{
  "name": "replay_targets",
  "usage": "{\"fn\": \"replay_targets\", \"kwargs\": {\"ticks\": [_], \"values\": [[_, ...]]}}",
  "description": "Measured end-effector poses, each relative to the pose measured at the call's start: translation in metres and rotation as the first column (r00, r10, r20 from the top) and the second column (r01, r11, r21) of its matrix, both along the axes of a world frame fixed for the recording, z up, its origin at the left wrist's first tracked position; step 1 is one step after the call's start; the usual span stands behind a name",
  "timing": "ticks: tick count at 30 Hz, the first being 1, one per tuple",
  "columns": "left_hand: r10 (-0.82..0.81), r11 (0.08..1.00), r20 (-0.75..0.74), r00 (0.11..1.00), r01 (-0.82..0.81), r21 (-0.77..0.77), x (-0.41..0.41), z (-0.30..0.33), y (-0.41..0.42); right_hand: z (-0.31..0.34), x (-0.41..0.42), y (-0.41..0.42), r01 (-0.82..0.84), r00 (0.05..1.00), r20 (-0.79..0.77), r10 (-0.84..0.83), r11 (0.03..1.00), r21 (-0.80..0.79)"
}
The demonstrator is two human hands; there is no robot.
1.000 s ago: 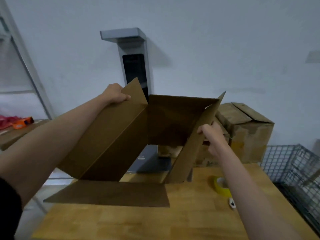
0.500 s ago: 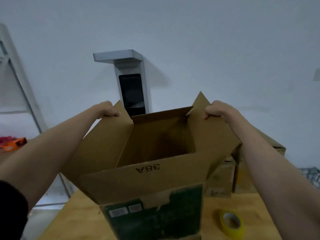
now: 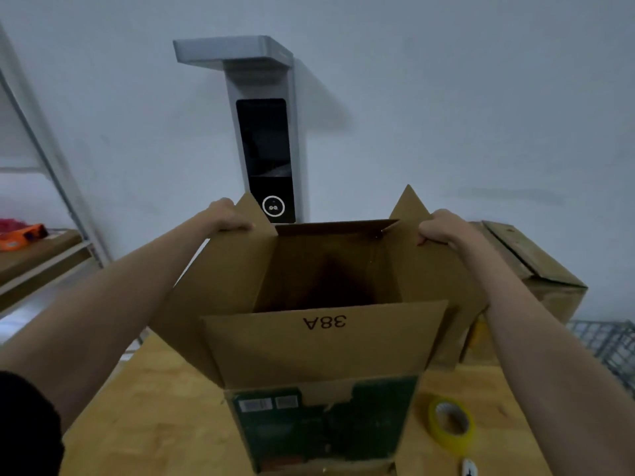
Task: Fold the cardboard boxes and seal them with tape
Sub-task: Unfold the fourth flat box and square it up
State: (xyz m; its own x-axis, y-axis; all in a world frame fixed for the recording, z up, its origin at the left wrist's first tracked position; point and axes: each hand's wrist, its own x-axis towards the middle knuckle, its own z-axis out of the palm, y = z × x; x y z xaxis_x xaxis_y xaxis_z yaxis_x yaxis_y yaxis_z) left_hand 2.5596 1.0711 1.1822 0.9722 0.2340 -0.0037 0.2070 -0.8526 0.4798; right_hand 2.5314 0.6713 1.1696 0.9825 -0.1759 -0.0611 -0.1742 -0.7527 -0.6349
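Hands' grip curled over cardboard box (image 3: pixel 323 338) side flaps

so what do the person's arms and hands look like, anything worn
Both forearms are bare, with no gloves, watch or rings visible on the left hand or right hand. A black sleeve shows on the left upper arm; the right arm's sleeve is out of view.

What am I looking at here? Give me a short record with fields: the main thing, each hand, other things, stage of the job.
main thing: cardboard box, open, flaps up, "38A" printed on the near flap
left hand: grips the left side flap
right hand: grips the right side flap
tape: yellow tape roll lying on the wooden table, untouched
behind: another cardboard box
stage: not yet folded shut or taped
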Motion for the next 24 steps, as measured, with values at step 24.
{"fn": "replay_targets", "kwargs": {"ticks": [24], "values": [[-0.03,0.941,0.261,0.965,-0.061,0.334,-0.108,-0.044,0.025,-0.008,-0.099,-0.01,-0.016,1.0,0.014,0.014,0.991,0.132]]}}
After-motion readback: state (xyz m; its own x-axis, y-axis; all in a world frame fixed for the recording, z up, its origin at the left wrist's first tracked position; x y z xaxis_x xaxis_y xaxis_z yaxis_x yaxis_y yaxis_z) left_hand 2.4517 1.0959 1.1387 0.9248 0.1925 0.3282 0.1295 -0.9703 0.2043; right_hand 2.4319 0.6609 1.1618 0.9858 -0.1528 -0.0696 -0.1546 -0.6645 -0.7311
